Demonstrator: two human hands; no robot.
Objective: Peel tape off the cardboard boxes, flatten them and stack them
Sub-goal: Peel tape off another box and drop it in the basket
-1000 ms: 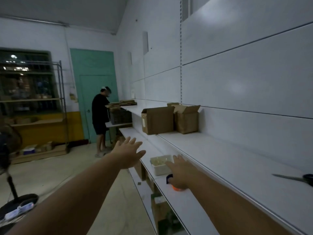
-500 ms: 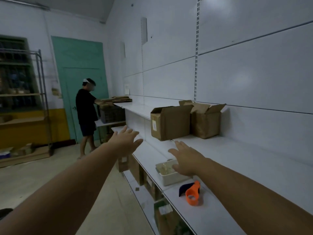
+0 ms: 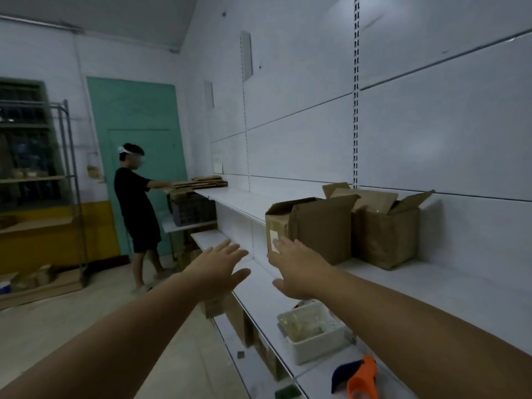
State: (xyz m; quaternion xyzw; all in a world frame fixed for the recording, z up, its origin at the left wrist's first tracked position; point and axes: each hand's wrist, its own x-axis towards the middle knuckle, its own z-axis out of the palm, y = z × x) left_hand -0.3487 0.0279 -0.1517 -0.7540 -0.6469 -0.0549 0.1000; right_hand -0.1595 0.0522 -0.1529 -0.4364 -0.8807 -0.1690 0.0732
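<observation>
Two open brown cardboard boxes stand side by side on the white upper shelf (image 3: 449,286). The nearer box (image 3: 319,228) has a white label on its left face and its top flaps up; the farther box (image 3: 385,234) sits behind it against the wall. My right hand (image 3: 299,269) is stretched out with fingers spread, its fingertips at the nearer box's labelled face. My left hand (image 3: 218,269) reaches forward beside it, fingers straight, holding nothing, left of the box.
A white tub (image 3: 313,332) and an orange tape dispenser (image 3: 359,381) lie on the lower shelf. Farther along, a person in black (image 3: 138,214) handles a stack of flattened cardboard (image 3: 201,181). A teal door and metal rack stand at the back left.
I have moved closer to the boxes. Both hands have travelled forward and up, the right one from above the tub to the nearer box's label side.
</observation>
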